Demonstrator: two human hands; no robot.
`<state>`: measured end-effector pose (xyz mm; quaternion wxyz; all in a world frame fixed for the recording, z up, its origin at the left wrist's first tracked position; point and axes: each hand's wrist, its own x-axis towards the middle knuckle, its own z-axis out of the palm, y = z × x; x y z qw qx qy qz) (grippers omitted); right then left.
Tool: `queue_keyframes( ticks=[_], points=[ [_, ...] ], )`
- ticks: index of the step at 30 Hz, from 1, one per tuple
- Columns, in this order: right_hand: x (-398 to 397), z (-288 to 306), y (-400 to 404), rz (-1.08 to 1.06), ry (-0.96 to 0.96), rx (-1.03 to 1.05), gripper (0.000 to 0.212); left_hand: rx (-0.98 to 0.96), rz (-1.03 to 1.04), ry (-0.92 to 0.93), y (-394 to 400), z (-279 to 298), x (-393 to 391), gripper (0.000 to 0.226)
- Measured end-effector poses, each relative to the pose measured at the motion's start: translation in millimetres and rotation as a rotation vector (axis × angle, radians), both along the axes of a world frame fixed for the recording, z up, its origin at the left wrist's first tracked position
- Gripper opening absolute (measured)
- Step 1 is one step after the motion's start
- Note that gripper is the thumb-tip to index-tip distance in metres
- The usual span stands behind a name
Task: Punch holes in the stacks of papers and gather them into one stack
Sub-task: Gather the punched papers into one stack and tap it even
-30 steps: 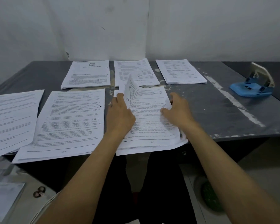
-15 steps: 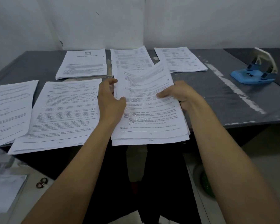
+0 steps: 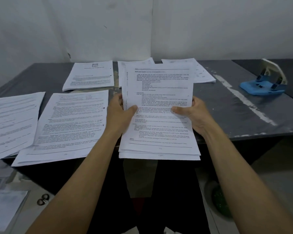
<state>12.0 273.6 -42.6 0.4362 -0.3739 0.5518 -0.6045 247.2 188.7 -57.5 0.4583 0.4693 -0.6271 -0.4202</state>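
Now your left hand (image 3: 121, 114) and right hand (image 3: 191, 114) each pinch a side edge of the paper stack (image 3: 159, 115), lifted between them; loose lower sheets could slip before reaching the hole punch (image 3: 263, 85), far right.

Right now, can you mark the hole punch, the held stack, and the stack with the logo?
hole punch (image 3: 254, 89), head view, on its blue base.
held stack (image 3: 161, 81), head view, top sheet's upper half.
logo stack (image 3: 91, 76), head view, middle of its top page.
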Motion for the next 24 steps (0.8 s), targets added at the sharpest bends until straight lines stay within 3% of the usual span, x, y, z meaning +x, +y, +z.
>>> queue_keyframes(
  ticks=[8,17,21,24],
  points=[
    [2,5,-3,-0.1,-0.001,-0.021,0.046,0.15,-0.066,0.104,-9,18,1,0.034],
    [-37,50,-45,-0.213,0.088,-0.067,0.038,0.219,-0.127,0.108,-56,63,-48,0.03],
    [-68,68,-64,-0.186,0.088,0.005,0.034,0.245,-0.102,0.236,-80,73,-83,0.025],
    [-89,76,-73,-0.192,0.204,0.095,0.025,0.257,-0.114,0.253,-101,81,-111,0.022]
  ],
)
